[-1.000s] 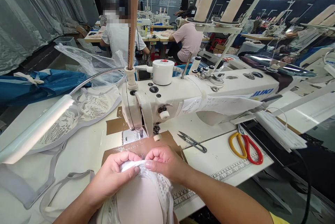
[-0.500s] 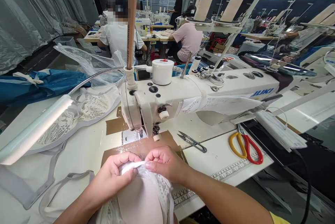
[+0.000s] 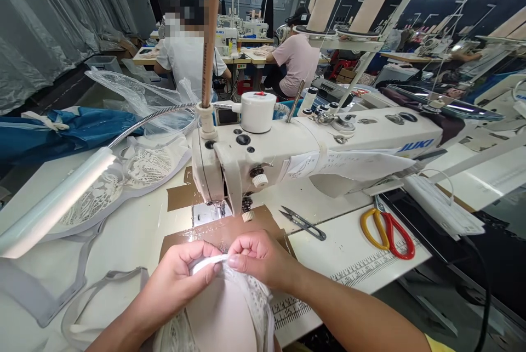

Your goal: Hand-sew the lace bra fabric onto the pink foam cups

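Note:
A white lace bra (image 3: 222, 313) with a smooth pale cup is held up at the near edge of the sewing table. My left hand (image 3: 181, 272) pinches its upper edge between thumb and fingers. Close beside it, my right hand (image 3: 258, 259) is closed on the same edge, thumb against fingertips. Both hands are just in front of the sewing machine (image 3: 255, 149), apart from its needle area. Thread snips (image 3: 304, 223) lie on the table beyond my right hand. The lower part of the bra runs out of view at the bottom.
Scissors (image 3: 386, 231) with yellow and red handles lie at the right, by a printed ruler (image 3: 365, 264). Another lace bra (image 3: 135, 176) and grey-edged pieces (image 3: 45, 291) spread at the left under a lamp (image 3: 57, 204). Several people sit or stand at machines behind.
The view has shifted slightly. Both hands keep their pinch on the bra's edge, with the left fingertips moved a little. A standing person in the background has turned somewhat.

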Demonstrator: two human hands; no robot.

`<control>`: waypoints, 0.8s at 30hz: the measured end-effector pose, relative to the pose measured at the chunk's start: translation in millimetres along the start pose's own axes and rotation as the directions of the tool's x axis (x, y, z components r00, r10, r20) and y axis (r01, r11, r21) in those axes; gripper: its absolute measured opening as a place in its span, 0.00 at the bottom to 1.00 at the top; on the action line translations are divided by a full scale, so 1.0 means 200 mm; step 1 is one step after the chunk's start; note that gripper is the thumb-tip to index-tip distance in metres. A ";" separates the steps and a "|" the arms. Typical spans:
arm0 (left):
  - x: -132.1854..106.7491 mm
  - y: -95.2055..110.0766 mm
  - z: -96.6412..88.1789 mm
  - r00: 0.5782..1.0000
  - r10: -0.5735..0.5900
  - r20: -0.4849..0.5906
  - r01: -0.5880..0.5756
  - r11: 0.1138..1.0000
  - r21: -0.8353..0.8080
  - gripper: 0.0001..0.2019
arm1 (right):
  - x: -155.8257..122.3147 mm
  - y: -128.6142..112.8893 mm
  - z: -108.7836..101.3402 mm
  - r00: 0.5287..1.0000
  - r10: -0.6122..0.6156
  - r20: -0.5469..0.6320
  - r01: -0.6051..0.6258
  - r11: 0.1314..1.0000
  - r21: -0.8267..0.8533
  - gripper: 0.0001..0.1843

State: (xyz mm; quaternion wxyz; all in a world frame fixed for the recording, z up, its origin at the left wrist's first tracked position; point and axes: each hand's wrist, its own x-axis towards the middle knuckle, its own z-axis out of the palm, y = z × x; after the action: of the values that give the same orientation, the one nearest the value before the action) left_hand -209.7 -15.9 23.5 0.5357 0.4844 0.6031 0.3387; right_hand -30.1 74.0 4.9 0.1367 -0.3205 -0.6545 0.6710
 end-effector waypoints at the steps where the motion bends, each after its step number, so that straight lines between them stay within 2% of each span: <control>1: 0.00 0.00 0.00 1.000 0.003 -0.001 -0.003 1.000 0.007 0.11 | 0.00 0.00 0.00 1.000 0.011 0.003 -0.011 1.000 0.007 0.11; 12: 0.02 0.00 0.01 0.999 -0.032 -0.008 0.032 0.999 0.010 0.07 | 0.00 0.00 0.00 0.999 0.025 0.026 -0.025 0.999 0.022 0.11; 16: 0.02 -0.01 0.00 0.999 -0.040 0.011 0.040 0.997 -0.065 0.05 | 0.00 0.00 0.00 1.000 0.004 0.007 -0.004 1.000 -0.024 0.11; 20: 0.02 -0.01 -0.01 0.996 -0.074 0.056 0.083 0.978 -0.192 0.07 | 0.00 0.00 0.01 0.998 -0.049 -0.029 0.045 0.991 -0.124 0.10; 24: 0.02 -0.01 -0.02 0.998 -0.044 0.049 0.056 0.962 -0.268 0.13 | -0.02 0.00 0.01 0.977 -0.182 -0.110 0.136 0.931 -0.338 0.10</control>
State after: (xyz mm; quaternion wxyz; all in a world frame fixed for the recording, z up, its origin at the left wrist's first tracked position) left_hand -213.7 -12.0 20.5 0.6177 0.3987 0.5519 0.3935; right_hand -29.5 70.1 6.5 0.1809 -0.3307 -0.7697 0.5152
